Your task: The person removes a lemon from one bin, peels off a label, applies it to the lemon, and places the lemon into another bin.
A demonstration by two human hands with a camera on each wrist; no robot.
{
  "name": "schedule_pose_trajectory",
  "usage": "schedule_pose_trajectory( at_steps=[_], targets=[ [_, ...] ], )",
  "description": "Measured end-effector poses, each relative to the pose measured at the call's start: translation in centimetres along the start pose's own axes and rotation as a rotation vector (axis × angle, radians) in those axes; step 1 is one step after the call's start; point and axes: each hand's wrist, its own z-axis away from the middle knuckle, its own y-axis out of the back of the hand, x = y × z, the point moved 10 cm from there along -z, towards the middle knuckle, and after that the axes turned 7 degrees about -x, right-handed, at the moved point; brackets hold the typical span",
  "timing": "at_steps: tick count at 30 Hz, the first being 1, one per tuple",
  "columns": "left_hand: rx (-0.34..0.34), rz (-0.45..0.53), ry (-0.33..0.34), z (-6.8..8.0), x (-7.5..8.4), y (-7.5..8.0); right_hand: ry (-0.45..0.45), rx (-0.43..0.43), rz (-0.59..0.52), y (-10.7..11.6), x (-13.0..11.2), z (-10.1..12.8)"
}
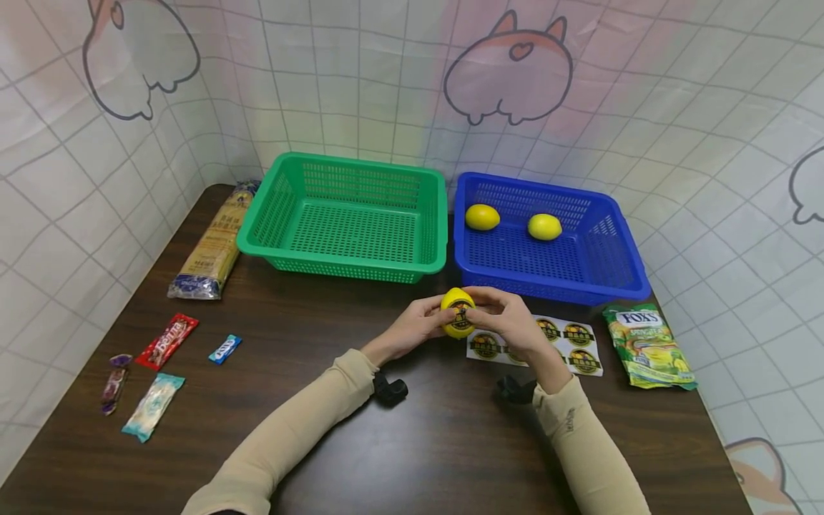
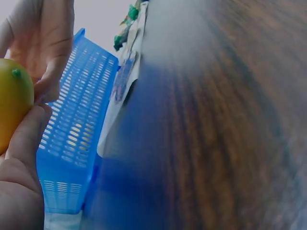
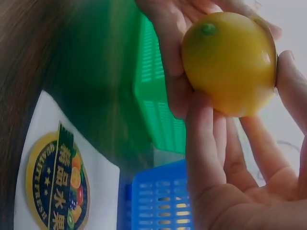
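Note:
Both hands hold one yellow lemon [image 1: 458, 312] just above the table, in front of the gap between the two baskets. My left hand [image 1: 420, 325] grips it from the left, my right hand [image 1: 505, 318] from the right, fingers curled round it. A round dark sticker is on the lemon's near face. The right wrist view shows the lemon [image 3: 229, 62] close up between the fingers [image 3: 204, 143]. In the left wrist view only its edge [image 2: 13, 98] appears. A white sticker sheet [image 1: 582, 347] with round labels lies under my right hand. Two more lemons [image 1: 482, 217] [image 1: 544, 227] sit in the blue basket [image 1: 618, 279].
A green basket [image 1: 347, 266] stands left of the blue one. A long noodle packet [image 1: 212, 254] lies at the far left, with several small candy wrappers [image 1: 166, 341] near the left edge. A Fox's candy bag [image 1: 646, 345] lies at the right edge.

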Motion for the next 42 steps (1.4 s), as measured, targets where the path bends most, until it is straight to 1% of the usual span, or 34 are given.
schedule_pose_trajectory(
  at_steps=[5,8,12,15,18,20,22,24,28,30,33,36,38,40,42],
  targets=[
    [0.007,-0.095,-0.009,0.6,1.1,-0.3,0.011,-0.034,-0.113,0.1,0.4,0.2],
    [0.005,-0.11,-0.01,0.9,1.2,-0.4,0.025,-0.041,-0.141,0.1,0.3,0.4],
    [0.0,-0.091,-0.025,1.0,1.2,-0.6,0.045,-0.044,-0.166,0.0,-0.1,0.5],
    [-0.018,-0.039,-0.045,1.2,1.3,-0.7,0.056,-0.044,-0.163,0.1,-0.2,0.5],
    [-0.033,-0.013,-0.038,1.6,1.1,-0.5,0.038,-0.042,-0.121,-0.1,-0.2,0.5],
    [-0.035,-0.019,-0.024,2.2,1.1,-0.2,0.015,-0.036,-0.078,-0.2,-0.2,0.4],
    [-0.021,-0.051,-0.01,3.0,1.4,0.6,-0.003,-0.019,-0.033,-0.2,-0.3,0.3],
    [-0.002,-0.094,-0.003,3.6,2.0,1.4,-0.012,0.01,0.011,0.0,-0.6,0.0],
    [0.026,-0.187,-0.003,4.6,3.6,3.0,-0.008,0.09,0.054,0.4,-1.6,-0.9],
    [0.037,-0.214,0.0,5.0,4.4,3.7,0.009,0.137,0.072,0.4,-2.3,-1.5],
    [0.048,-0.235,0.001,5.6,5.5,4.6,0.055,0.239,0.103,0.6,-3.1,-2.5],
    [0.057,-0.224,-0.007,5.8,6.9,5.3,0.112,0.363,0.148,1.0,-4.0,-3.3],
    [0.067,-0.211,-0.025,5.8,8.0,5.7,0.14,0.429,0.193,1.0,-4.5,-3.7],
    [0.075,-0.185,-0.048,5.7,9.4,6.1,0.146,0.467,0.256,0.9,-4.9,-4.1],
    [0.088,-0.164,-0.076,5.6,10.9,6.7,0.142,0.482,0.333,0.5,-5.5,-4.5]
  ],
)
